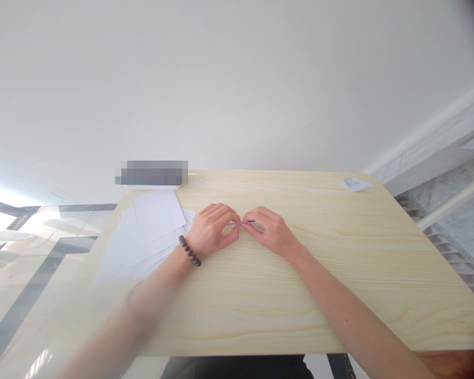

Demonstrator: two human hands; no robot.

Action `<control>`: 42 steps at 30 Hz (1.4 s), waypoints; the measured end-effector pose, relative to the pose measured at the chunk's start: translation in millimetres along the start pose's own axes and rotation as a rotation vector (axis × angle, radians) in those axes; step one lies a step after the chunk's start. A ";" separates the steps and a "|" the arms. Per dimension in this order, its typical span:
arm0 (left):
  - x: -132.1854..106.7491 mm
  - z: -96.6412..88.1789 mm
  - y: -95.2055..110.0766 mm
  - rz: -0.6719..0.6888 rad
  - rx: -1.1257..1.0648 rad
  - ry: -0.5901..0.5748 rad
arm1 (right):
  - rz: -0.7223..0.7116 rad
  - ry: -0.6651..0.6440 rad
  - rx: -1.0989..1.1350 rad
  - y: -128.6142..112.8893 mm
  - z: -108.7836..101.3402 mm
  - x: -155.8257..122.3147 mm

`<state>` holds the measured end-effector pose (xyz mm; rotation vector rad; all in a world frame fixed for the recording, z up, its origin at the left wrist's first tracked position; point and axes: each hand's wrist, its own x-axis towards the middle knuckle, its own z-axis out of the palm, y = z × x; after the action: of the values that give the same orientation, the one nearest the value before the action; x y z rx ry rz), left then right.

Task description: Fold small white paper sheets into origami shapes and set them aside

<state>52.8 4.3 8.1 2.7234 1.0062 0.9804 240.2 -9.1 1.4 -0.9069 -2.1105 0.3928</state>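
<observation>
Above the middle of the wooden table [253, 305], my left hand [211, 229] and my right hand [272, 231] meet fingertip to fingertip. Both are closed in a pinch on a small folded paper [253, 222], of which only thin pale edges show. The fingers hide most of it, so its full shape cannot be made out. A dark bead bracelet [189, 251] circles my left wrist. Just behind and beside that wrist lie several loose white paper sheets [158, 213], fanned out over one another.
A folded white paper [356, 183] rests near the table's back right corner. At the back left stands a blurred-out device [152, 173] with a white cable [196, 177]. A pale wall [237, 89] rises behind the table. Tiled floor [63, 221] shows to the left.
</observation>
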 end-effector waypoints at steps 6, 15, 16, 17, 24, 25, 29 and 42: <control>0.5 1.1 -0.5 0.004 0.027 0.006 | 0.006 -0.075 -0.007 -2.0 -1.1 1.6; 1.7 -0.6 -1.3 -0.025 0.061 0.004 | 0.073 -0.122 -0.063 5.2 -7.7 -0.6; 1.5 -0.7 -1.5 -0.026 0.055 -0.003 | 0.076 -0.123 -0.066 5.9 -8.1 -1.1; 1.2 -0.8 -1.6 -0.028 0.048 -0.012 | 0.076 -0.124 -0.070 6.3 -8.2 -1.6; -0.5 -1.1 -1.5 0.004 -0.003 -0.081 | 0.073 -0.152 -0.066 1.7 -7.9 -0.2; -0.3 -1.1 -1.4 0.012 -0.006 -0.077 | 0.075 -0.157 -0.067 1.3 -8.0 0.3; 0.9 -1.3 -1.6 0.003 0.000 -0.063 | 0.080 -0.168 -0.075 2.4 -9.1 1.6; 1.1 -0.8 -1.5 -0.053 -0.034 -0.084 | 0.105 -0.119 -0.032 10.3 -12.9 -0.6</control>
<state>52.1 6.1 9.0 2.6716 1.0318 0.8584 255.2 -2.6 3.8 -1.0388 -2.1889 0.4783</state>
